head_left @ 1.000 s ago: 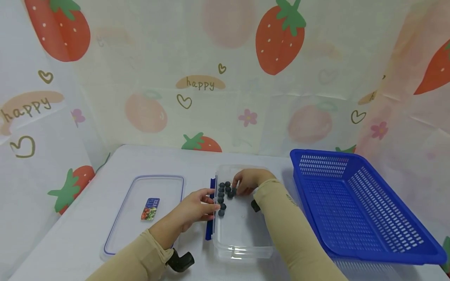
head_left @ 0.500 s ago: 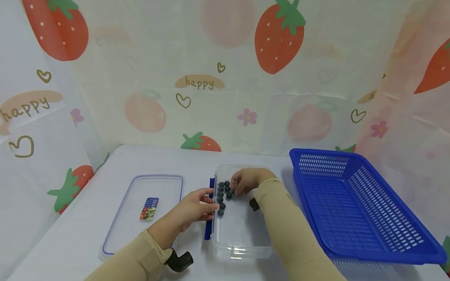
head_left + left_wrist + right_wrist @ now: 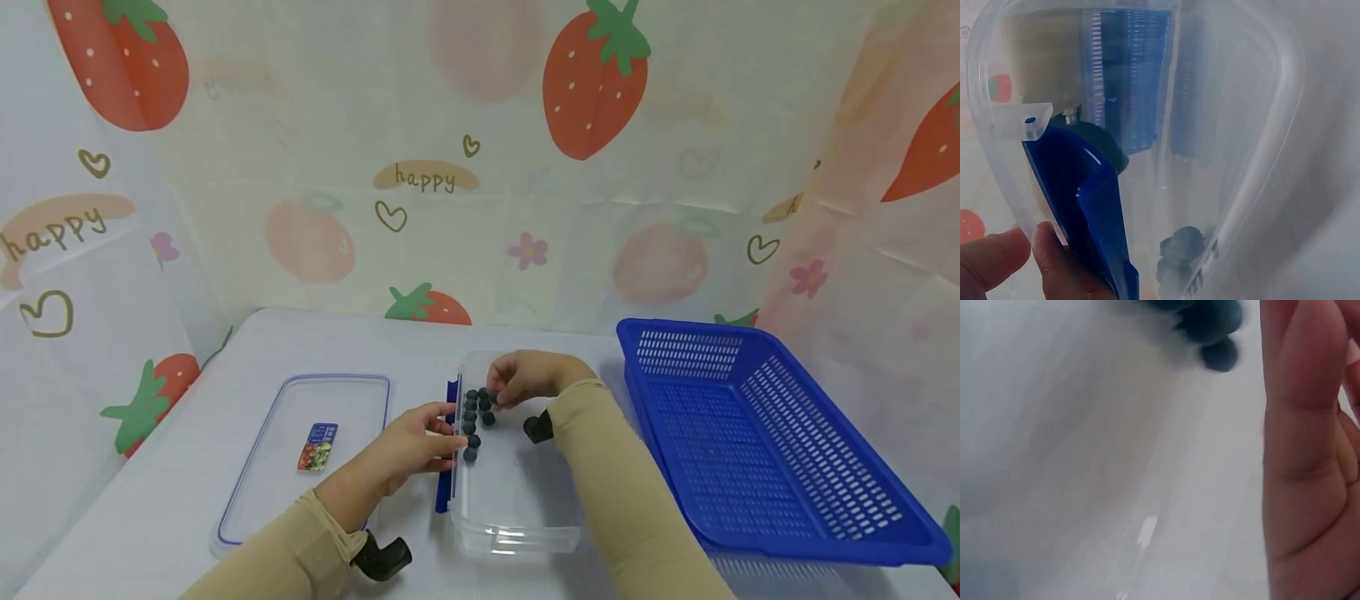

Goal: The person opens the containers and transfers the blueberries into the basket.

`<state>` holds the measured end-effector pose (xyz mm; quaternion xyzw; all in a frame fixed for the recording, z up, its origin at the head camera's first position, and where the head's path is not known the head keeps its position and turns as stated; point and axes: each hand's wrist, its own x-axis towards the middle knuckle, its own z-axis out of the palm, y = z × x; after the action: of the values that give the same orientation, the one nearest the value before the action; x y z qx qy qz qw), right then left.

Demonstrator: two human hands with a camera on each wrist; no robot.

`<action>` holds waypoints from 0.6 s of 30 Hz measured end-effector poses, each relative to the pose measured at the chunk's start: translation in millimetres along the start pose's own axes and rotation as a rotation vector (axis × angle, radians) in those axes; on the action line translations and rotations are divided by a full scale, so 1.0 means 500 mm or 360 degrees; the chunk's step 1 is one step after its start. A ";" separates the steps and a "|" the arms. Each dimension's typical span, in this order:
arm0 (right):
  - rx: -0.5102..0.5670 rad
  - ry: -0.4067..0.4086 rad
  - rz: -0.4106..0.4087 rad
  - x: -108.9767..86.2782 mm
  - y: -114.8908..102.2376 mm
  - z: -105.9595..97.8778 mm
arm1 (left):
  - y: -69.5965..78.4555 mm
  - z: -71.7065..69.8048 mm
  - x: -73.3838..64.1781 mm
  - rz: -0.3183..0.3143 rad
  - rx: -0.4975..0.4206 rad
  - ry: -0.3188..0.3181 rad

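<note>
Dark balls make one long row in the clear box, beside the left fingers, which pinch its wall. The right fingers pinch another ball near shorter rows, which look unfinished.

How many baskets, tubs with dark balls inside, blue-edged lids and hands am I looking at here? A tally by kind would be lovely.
Blue basket: 1
Clear tub with dark balls inside: 1
Blue-edged lid: 1
Hands, left hand and right hand: 2
Total: 5
</note>
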<state>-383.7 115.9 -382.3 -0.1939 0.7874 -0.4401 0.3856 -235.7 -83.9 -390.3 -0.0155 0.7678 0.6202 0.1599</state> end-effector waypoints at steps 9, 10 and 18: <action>0.0106 0.0053 -0.0331 -0.050 -0.041 -0.023 | 0.000 0.001 0.000 -0.0021 0.0021 0.0011; 0.0113 0.0061 -0.0354 -0.057 -0.047 -0.026 | 0.001 0.000 0.000 -0.0020 0.0019 0.0010; 0.0115 0.0097 -0.0558 -0.116 -0.080 -0.076 | -0.002 -0.002 0.001 -0.0010 0.0003 0.0002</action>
<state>-378.2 152.5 -311.3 -0.3009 0.7365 -0.5342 0.2857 -236.2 -85.3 -391.3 -0.0181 0.7684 0.6191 0.1614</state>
